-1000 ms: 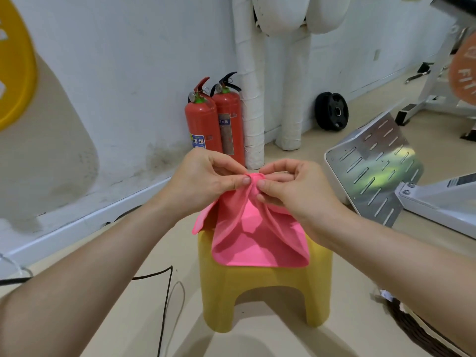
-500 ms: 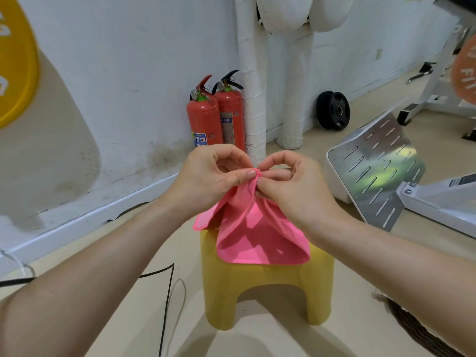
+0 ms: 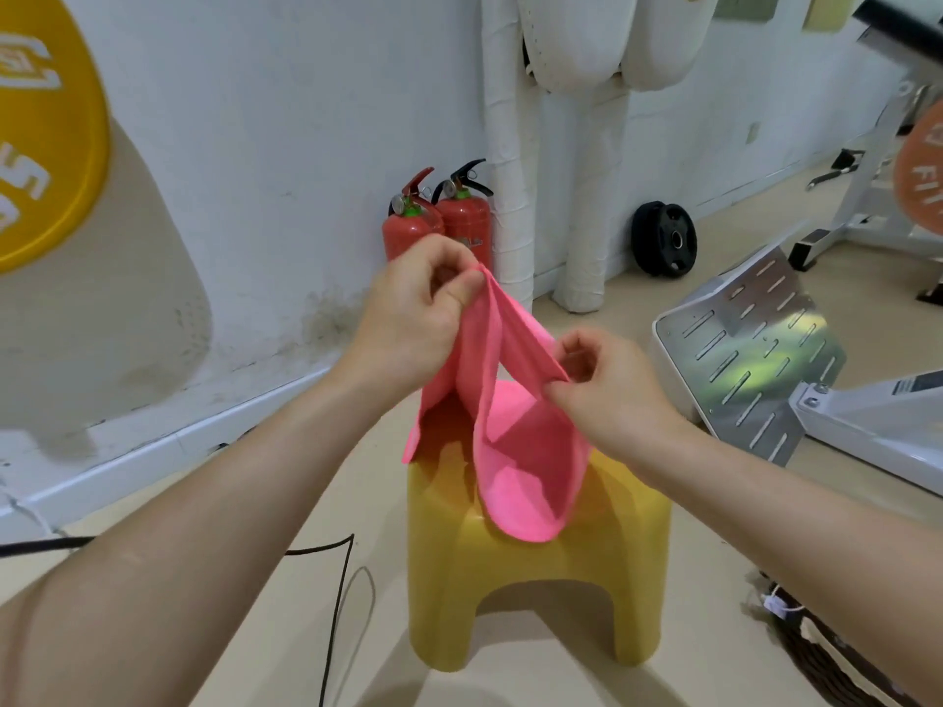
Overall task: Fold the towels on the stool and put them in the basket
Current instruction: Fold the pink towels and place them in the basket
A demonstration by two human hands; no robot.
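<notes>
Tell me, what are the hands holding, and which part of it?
Both hold the pink towel by its top edge: the left hand pinches one corner, the right hand the other.

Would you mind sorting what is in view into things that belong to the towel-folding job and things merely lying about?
Job: pink towel, pinched by left hand and right hand; yellow stool; woven basket, at lower right.

Lying about: two fire extinguishers; black weight plate; black cable; slotted metal footplate.
</notes>
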